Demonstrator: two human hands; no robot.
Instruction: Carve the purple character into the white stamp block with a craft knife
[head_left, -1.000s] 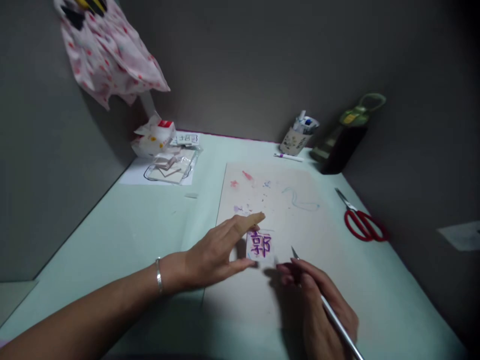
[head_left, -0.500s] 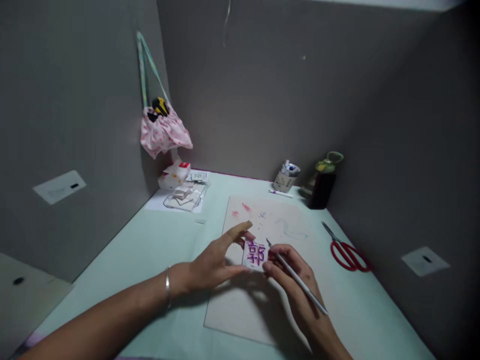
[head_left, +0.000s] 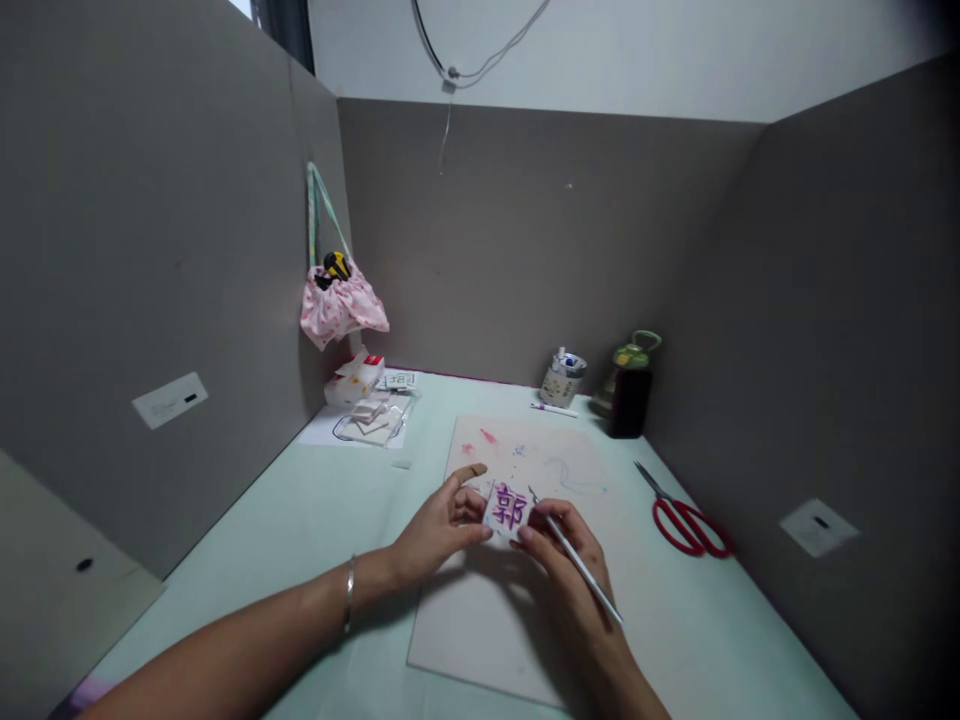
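A small white square card [head_left: 508,508] with a purple character is held up over the stained board [head_left: 465,640]. My left hand [head_left: 442,525] grips its left edge, thumb at the lower corner, index finger raised apart from it. My right hand [head_left: 574,555] pinches the card's right side with the thumb and also holds a slim silver pen-like knife [head_left: 581,565]. The knife's pointed tip is up near the card's upper right corner, and its shaft lies across the hand.
Red-handled scissors [head_left: 686,522] lie at the right. Behind stand a pen cup [head_left: 561,382], a marker [head_left: 553,410], a black phone-like object [head_left: 631,403] and a green bottle [head_left: 636,350]. Packets [head_left: 371,415] lie back left beneath a hanging pink bag [head_left: 343,308].
The view has tilted upward, showing more wall above. The card has turned slightly, and my left fingers have shifted along its left side. Both hands still hold the card.
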